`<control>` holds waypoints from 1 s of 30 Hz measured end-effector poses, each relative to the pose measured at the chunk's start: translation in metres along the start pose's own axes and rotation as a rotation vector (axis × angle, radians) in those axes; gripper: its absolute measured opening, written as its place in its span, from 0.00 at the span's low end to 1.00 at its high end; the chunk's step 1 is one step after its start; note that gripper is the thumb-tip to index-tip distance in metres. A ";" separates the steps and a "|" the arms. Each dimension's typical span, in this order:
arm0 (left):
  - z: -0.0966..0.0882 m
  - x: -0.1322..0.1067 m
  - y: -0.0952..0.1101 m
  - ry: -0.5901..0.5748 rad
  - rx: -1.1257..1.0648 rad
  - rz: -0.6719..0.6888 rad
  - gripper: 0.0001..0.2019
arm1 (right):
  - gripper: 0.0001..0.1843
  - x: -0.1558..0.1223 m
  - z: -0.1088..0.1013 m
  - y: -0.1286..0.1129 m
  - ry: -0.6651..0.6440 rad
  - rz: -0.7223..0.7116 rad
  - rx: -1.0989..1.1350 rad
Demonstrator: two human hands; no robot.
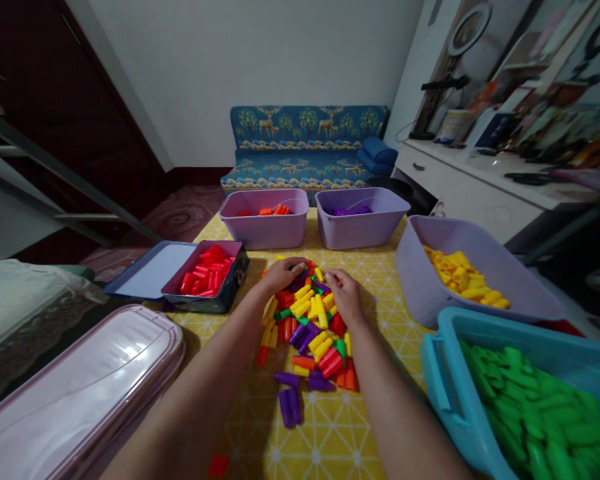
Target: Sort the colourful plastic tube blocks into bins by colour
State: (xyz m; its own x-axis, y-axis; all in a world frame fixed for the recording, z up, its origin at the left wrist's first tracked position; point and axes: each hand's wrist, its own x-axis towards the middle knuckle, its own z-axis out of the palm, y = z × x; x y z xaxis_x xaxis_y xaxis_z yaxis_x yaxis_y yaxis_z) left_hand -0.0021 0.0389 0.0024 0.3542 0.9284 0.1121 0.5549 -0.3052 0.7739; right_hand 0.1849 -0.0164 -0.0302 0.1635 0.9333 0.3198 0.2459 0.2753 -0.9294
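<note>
Yellow patterned surface [393, 300], blue sofa [300, 165] beyond. Mixed coloured pieces [310, 327] heaped mid-surface; turquoise bin [434, 363] at right. Left hand [281, 273] and right hand [347, 295] apart, at heap's far end; grip on pieces: cannot tell.

The left hand [284, 273] hides part of the pile [321, 312], anything in the right hand [346, 293] is unclear, the edges crop the blue tub [436, 373], and clutter [573, 130] blurs at right.

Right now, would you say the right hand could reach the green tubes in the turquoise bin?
Probably yes: the right hand would swing outward, and the open turquoise bin leaves the green tubes uncovered.
</note>
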 end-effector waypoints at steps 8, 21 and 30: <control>-0.006 -0.036 -0.005 0.108 -0.205 -0.020 0.21 | 0.13 -0.002 0.002 -0.004 -0.057 -0.030 -0.081; 0.010 -0.031 0.006 0.403 0.232 0.074 0.12 | 0.15 0.003 0.002 -0.006 -0.110 -0.026 -0.223; 0.024 -0.032 -0.006 0.376 0.081 -0.063 0.13 | 0.24 0.007 0.013 -0.018 -0.316 -0.046 -0.378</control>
State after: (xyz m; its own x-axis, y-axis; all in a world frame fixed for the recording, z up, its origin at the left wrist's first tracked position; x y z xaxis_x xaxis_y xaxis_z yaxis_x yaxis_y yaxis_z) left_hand 0.0017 0.0061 -0.0208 0.0251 0.9541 0.2984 0.6298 -0.2469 0.7364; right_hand 0.1696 -0.0119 -0.0140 -0.1394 0.9625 0.2329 0.5851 0.2698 -0.7648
